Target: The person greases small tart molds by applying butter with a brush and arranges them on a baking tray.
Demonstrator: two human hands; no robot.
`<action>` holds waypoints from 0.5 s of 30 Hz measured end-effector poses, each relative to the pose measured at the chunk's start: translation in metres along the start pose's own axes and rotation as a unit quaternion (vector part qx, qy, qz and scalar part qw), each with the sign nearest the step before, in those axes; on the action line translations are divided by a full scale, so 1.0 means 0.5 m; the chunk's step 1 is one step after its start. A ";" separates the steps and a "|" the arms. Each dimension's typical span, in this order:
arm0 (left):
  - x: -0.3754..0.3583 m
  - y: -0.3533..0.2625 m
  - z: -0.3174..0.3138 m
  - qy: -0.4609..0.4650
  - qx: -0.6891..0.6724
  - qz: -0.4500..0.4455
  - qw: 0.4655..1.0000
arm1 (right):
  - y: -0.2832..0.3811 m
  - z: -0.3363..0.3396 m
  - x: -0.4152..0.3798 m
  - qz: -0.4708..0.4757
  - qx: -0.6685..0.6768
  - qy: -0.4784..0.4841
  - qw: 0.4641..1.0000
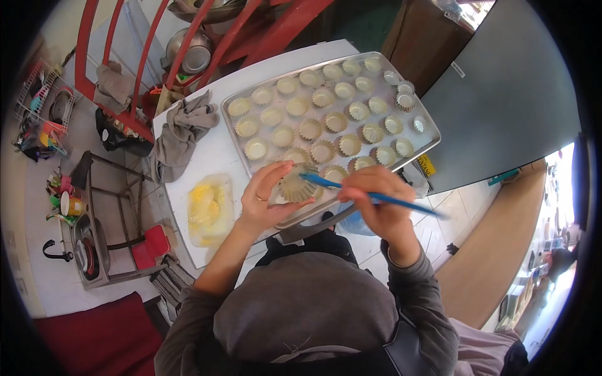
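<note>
A fluted metal tart mold (pixel 297 188) is held up in my left hand (pixel 260 197), thumb and fingers gripping its rim from the side. My right hand (pixel 384 199) pinches a blue pastry brush (pixel 401 203), whose tip reaches into the mold. Both hands are over the near edge of a large metal baking tray (pixel 433 135). Rows of similar fluted molds (pixel 310 129) stand on that tray. Left of my left hand, a clear plastic container (pixel 227 188) holds a soft yellow substance (pixel 205 203) that I cannot identify exactly.
A crumpled grey cloth (pixel 185 128) lies on the white table (pixel 179 213) at the left. Small stacked molds (pixel 406 97) sit at the tray's right corner. Red railings (pixel 147 44) rise behind the table. A red stool seat (pixel 150 246) stands at the lower left.
</note>
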State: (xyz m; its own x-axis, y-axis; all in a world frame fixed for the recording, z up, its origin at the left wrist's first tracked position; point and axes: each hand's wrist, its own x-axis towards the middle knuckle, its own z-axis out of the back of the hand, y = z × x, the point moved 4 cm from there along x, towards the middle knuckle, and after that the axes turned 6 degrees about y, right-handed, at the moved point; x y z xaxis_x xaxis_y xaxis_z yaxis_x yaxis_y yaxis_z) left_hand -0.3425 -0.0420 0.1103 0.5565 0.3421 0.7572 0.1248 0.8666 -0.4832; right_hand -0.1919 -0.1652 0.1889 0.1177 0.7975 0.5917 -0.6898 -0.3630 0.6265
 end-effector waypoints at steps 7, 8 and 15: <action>0.060 0.007 -0.126 0.028 -0.045 0.094 0.994 | -0.088 0.108 0.030 -0.023 0.054 0.076 0.995; 0.069 0.006 -0.145 0.025 -0.053 0.108 0.992 | -0.099 0.091 0.035 0.024 0.045 0.041 0.998; 0.111 0.016 -0.249 0.014 0.016 0.120 0.992 | -0.187 0.172 0.001 -0.094 0.121 0.019 0.988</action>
State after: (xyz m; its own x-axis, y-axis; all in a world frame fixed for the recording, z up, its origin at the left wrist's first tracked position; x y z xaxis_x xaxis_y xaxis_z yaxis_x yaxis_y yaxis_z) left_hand -0.2081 -0.0614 0.0936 0.5894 0.5309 0.6088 -0.0403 0.7721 -0.6342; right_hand -0.0661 -0.1724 0.1741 0.1976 0.8779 0.4361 -0.4671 -0.3068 0.8293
